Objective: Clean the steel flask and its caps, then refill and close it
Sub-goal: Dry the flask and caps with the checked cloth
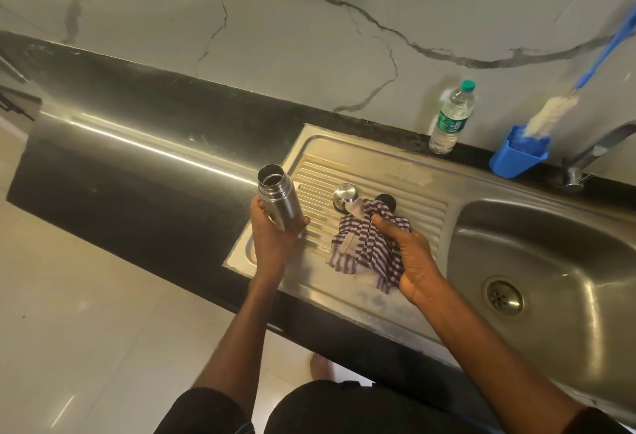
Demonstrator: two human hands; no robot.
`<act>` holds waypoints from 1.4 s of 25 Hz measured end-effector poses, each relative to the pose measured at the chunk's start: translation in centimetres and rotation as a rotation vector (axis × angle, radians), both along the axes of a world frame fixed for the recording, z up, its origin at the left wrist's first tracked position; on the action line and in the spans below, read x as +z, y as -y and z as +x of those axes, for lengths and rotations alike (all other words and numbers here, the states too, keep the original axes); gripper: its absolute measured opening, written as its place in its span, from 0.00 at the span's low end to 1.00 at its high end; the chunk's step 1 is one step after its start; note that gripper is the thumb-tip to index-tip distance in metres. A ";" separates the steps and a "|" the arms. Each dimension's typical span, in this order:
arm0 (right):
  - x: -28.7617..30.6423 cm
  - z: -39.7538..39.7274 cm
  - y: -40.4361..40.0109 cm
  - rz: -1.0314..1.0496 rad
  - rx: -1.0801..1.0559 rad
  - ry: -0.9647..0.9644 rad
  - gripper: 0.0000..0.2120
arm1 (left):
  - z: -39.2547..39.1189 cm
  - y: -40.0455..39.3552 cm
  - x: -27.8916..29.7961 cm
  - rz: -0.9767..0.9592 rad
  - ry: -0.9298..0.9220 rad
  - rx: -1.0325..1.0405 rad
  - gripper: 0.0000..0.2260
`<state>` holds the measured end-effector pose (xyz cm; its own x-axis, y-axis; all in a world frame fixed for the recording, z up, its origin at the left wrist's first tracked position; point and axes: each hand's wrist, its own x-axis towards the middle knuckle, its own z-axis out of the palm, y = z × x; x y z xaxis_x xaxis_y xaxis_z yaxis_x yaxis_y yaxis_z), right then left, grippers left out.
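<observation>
The left hand grips the open cylindrical steel flask upright at the draining board's left edge, the right hand clutches a purple-striped cloth, and its 2 caps, domed steel and black, lie just beyond, so refilling and closing apparently remain.

Dim warm light, streak glare on counter, edges bowed
</observation>
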<state>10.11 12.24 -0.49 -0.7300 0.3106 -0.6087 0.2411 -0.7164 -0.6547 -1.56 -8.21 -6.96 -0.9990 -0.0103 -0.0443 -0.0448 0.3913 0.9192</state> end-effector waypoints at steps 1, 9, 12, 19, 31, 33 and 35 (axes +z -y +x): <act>0.2 -0.1 -0.1 -0.085 0.021 -0.032 0.22 | 0.8 -0.2 0.3 0.000 0.010 0.053 0.41; 0.5 1.0 -2.3 -0.377 -0.047 -0.191 0.22 | 8.2 -6.0 -0.4 0.005 0.121 -0.094 0.04; 0.5 0.8 -3.3 -0.332 -0.088 -0.145 0.22 | 2.6 -9.7 -0.7 -0.099 0.018 -0.111 0.13; 0.6 1.6 -5.8 -0.238 -0.126 -0.124 0.25 | -4.8 -12.4 -3.9 -0.340 0.139 -0.170 0.24; 4.9 8.6 -12.0 0.249 -0.253 -0.031 0.26 | 5.3 -18.2 5.1 1.096 0.812 -0.424 0.20; 5.4 10.3 -12.9 0.257 -0.237 -0.060 0.26 | 7.1 -19.6 6.3 1.160 0.933 -0.475 0.12; 6.0 11.5 -13.8 0.319 -0.224 -0.113 0.25 | 8.8 -21.2 7.1 1.136 0.992 -0.491 0.17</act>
